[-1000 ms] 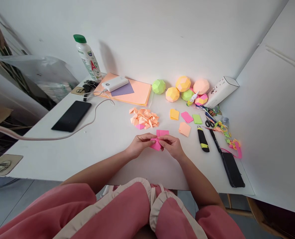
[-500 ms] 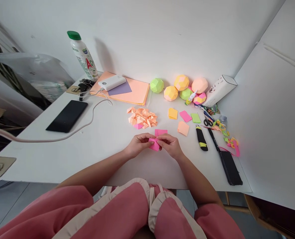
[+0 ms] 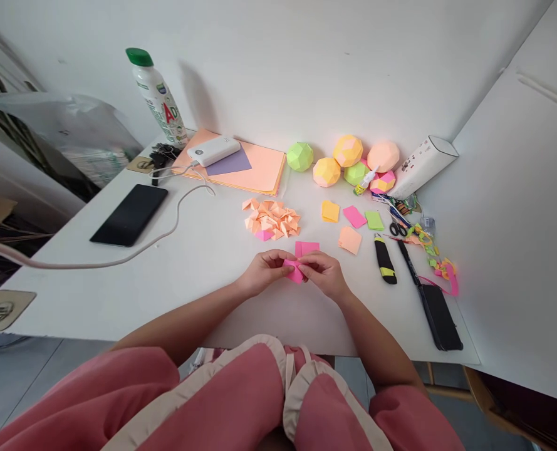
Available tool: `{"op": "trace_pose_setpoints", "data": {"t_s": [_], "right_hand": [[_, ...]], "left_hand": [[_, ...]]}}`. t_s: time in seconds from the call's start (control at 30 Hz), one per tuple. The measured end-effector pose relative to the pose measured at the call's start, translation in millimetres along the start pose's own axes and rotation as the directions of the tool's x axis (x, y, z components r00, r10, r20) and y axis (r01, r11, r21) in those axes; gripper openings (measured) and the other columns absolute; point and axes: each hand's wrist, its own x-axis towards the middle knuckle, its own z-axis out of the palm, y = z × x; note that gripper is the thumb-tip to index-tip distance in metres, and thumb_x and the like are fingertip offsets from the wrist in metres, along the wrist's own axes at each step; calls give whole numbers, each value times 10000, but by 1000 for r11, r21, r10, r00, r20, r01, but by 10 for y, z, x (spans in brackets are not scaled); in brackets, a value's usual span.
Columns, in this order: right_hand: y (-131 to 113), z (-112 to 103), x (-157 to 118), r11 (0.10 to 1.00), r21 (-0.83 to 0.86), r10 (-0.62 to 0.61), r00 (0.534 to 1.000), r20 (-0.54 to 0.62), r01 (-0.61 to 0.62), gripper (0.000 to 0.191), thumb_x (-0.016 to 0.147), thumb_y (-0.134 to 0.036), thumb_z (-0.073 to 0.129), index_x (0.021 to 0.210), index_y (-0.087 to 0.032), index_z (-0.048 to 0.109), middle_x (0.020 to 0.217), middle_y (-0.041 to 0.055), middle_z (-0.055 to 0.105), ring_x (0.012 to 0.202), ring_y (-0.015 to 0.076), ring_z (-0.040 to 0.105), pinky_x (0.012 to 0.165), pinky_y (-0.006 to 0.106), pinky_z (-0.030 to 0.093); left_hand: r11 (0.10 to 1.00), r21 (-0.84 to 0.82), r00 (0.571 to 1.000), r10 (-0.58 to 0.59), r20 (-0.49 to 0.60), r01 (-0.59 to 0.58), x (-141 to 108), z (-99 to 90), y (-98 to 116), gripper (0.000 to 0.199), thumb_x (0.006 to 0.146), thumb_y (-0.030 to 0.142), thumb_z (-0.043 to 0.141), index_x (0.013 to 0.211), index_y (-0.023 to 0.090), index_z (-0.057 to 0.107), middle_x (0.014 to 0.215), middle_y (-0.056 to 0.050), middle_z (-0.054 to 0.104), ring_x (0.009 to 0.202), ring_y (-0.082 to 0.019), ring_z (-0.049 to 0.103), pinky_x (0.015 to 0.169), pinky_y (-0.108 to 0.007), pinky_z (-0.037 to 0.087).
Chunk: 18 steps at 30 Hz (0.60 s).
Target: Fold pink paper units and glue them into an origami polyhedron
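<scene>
Between my two hands is a small piece of pink paper (image 3: 294, 273), partly covered by the fingers. My left hand (image 3: 266, 271) pinches its left side between thumb and fingers. On the other side my right hand (image 3: 324, 273) grips the paper the same way, fingertips close to the left ones. Just beyond the hands lie pink paper squares (image 3: 307, 247) on the white table (image 3: 203, 275). Farther back sits a heap of folded peach paper pieces (image 3: 273, 220) with a pink one at its front edge.
Small stacks of orange (image 3: 329, 211), green (image 3: 374, 220) and peach paper (image 3: 349, 240) lie right of the heap. Faceted paper balls (image 3: 348, 151) stand by the wall. A utility knife (image 3: 385, 260), scissors (image 3: 397, 229) and black case (image 3: 440, 317) lie right; a phone (image 3: 129, 215) and bottle (image 3: 160, 100) left.
The whole view has shifted slightly, so things appear a little farther right. Both hands keep their hold on the pink paper, with hardly any change in pose.
</scene>
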Motion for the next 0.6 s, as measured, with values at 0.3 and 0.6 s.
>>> {"op": "trace_pose_setpoints", "data": {"t_s": [0.3, 0.6], "right_hand": [[-14, 16, -5, 989, -23, 145, 988, -52, -146, 412, 725, -370, 695, 1096, -216, 605, 880, 34, 617, 654, 116, 579, 600, 291, 519], [-45, 2, 27, 970, 18, 245, 967, -72, -244, 257, 739, -421, 659, 746, -168, 612, 666, 0, 587, 582, 109, 535, 565, 263, 483]], "left_hand": [[998, -50, 988, -31, -153, 24, 34, -25, -29, 379, 612, 222, 785, 968, 174, 662, 677, 23, 631, 649, -116, 607, 637, -275, 502], [997, -36, 997, -66, -28, 65, 17, -7, -9, 386, 639, 243, 776, 987, 159, 632, 850, -31, 681, 753, -158, 647, 722, -313, 510]]}}
